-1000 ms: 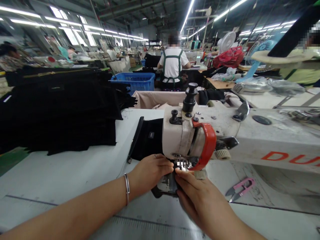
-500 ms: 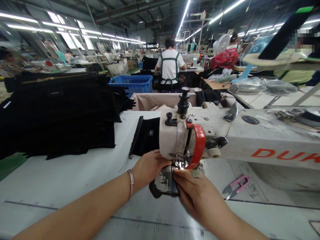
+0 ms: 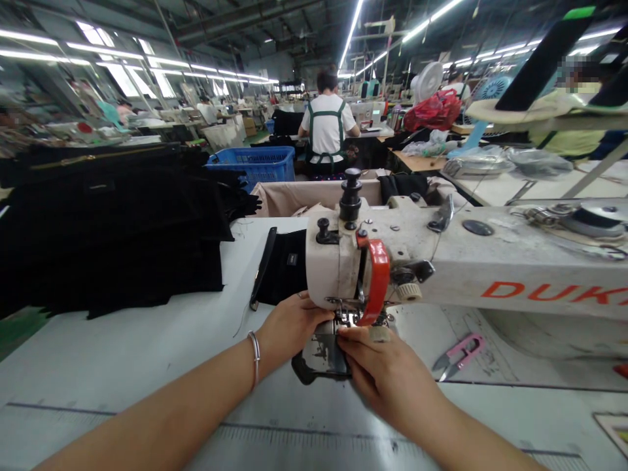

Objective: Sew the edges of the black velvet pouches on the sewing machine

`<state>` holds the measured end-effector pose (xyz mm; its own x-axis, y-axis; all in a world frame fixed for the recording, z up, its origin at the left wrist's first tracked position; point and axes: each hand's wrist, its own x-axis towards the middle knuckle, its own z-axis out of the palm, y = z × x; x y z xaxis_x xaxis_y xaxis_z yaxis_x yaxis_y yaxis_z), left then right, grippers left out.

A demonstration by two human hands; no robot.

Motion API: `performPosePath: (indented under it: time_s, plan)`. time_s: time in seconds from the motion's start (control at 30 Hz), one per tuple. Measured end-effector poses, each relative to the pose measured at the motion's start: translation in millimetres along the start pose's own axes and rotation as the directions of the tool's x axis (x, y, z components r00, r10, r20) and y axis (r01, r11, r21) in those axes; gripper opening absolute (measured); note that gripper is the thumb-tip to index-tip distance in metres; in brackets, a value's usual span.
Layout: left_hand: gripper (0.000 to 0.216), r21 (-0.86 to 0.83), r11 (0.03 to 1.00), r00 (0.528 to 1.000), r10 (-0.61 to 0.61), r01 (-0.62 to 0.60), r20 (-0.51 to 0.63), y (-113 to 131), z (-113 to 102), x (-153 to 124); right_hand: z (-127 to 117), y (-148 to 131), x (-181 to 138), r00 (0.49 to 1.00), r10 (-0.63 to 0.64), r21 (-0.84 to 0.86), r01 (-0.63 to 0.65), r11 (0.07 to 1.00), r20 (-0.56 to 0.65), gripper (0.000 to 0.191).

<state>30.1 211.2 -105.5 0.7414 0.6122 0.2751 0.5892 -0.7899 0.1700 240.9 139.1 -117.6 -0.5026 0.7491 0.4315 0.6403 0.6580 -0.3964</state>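
Observation:
A black fabric piece (image 3: 282, 278) with a small label and a zipper along its left edge lies partly behind the white sewing machine's head (image 3: 328, 261). My left hand (image 3: 289, 330), wearing a bangle, has its fingers closed at the front edge of this fabric, with the fingertips beside the presser foot (image 3: 347, 318). In front of the foot, my right hand (image 3: 387, 366) is closed, thumb and index together over the metal plate (image 3: 321, 353). Whatever its fingertips pinch is hidden. A red guard (image 3: 377, 281) curves down just above the right fingers.
Pink thread snips (image 3: 461, 356) lie right of my right hand. A big stack of black fabric pieces (image 3: 112, 229) covers the table's left side. Behind the machine are a cloth-lined bin (image 3: 314, 194) and a blue basket (image 3: 252, 163). A co-worker (image 3: 328, 124) sits ahead, back turned.
The whole view has shifted slightly, so the scene sits a little further left. Both hands keep nearly the same place by the presser foot, and the fabric shows no clear movement.

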Motion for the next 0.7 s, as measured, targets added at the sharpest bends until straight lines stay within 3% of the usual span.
performPosePath:
  time_s: [0.33,0.47,0.57,0.63,0.7]
  plan:
    - [0.024,0.052,0.998,0.998,-0.024,0.021,0.05,5,-7,1,0,-1,-2,0.999,0.041,0.07,-0.043,0.997,0.024,0.031]
    - [0.023,0.211,0.962,0.979,-0.191,0.172,0.072,11,-34,-18,-2,-1,-3,0.999,0.048,0.099,-0.05,0.994,0.017,0.028]
    - [0.028,0.363,0.895,0.918,-0.346,0.261,0.194,33,-60,-43,-5,-1,-3,0.999,0.042,0.09,-0.043,0.995,0.017,0.027]
    - [0.023,0.293,0.916,0.869,-0.365,0.273,0.333,49,-72,-55,-6,-2,-4,0.999,0.031,0.082,-0.033,0.996,0.029,0.028]
    - [0.022,0.152,0.95,0.852,-0.313,0.275,0.419,57,-78,-59,-7,-1,-5,0.999,0.014,0.076,-0.017,0.997,0.042,0.029]
